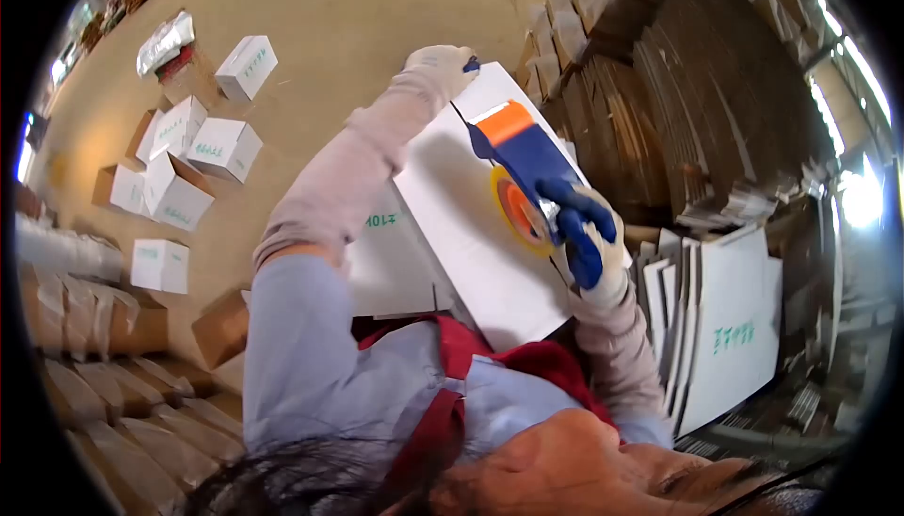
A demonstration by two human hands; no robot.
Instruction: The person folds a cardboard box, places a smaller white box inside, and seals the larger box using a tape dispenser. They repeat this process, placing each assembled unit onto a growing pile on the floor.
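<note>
Right hand (593,238) clasps tape dispenser (527,153) over white box (452,198); left hand (443,62) at far corner — grip unclear. Floor (348,12) spreads left; stacked cardboard (617,130) crowds right edge.

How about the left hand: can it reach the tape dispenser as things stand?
Likely yes: the left hand is at the far end of the white box, close to the tape dispenser, with nothing visible between them.
</note>
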